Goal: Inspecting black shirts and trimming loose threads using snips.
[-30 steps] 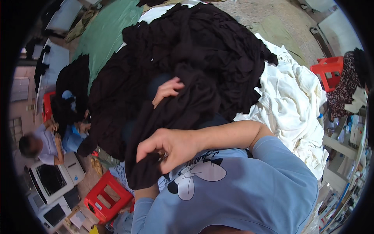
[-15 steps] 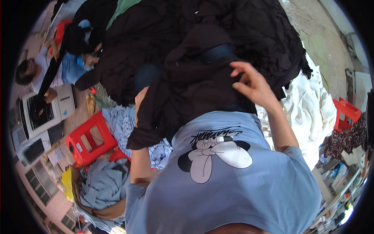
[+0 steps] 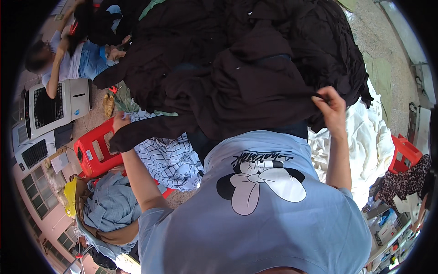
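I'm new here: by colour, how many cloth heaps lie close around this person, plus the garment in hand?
Dark garment, in the right hand: 1
Dark heap: 1
White heap: 1
Checked heap: 1
Blue-grey heap: 1
Total: 5

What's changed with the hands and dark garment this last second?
The right hand let go of the sleeve at the left forearm, swung right and now pinches the dark garment at its right side. The left hand moved out leftward. The sleeve still crosses that arm; the white knit pile stays at right.
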Motion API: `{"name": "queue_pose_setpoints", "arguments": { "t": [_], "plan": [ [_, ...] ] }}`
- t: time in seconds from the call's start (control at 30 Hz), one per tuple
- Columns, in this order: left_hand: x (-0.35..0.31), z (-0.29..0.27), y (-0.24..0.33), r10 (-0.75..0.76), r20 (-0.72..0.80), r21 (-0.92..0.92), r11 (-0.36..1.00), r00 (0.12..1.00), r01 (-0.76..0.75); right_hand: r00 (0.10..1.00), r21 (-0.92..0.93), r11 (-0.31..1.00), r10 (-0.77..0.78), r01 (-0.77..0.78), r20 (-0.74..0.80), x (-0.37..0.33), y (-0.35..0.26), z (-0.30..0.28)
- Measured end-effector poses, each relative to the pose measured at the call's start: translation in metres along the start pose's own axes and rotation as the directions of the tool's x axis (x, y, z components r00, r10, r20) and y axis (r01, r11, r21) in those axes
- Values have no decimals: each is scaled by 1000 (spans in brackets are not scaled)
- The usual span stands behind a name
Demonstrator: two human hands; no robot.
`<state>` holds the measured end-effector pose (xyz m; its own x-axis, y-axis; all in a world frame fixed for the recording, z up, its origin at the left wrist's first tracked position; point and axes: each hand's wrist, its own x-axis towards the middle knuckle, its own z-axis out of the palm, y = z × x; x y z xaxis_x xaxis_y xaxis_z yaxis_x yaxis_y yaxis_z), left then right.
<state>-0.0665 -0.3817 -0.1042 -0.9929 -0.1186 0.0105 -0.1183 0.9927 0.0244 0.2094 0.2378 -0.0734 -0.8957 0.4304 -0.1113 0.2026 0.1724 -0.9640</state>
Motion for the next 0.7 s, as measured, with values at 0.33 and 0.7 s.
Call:
{"name": "queue_pose_setpoints", "arguments": {
  "t": [0.33,0.7],
  "plan": [
    [20,-86,134,309,-383,-357,820,871,-448,795,-126,851,522,-510,311,-60,59,-97],
    [-101,-60,375,915,-17,-764,248,402,-596,992,69,997,-50,42,112,42,19,15]
  ]
}}
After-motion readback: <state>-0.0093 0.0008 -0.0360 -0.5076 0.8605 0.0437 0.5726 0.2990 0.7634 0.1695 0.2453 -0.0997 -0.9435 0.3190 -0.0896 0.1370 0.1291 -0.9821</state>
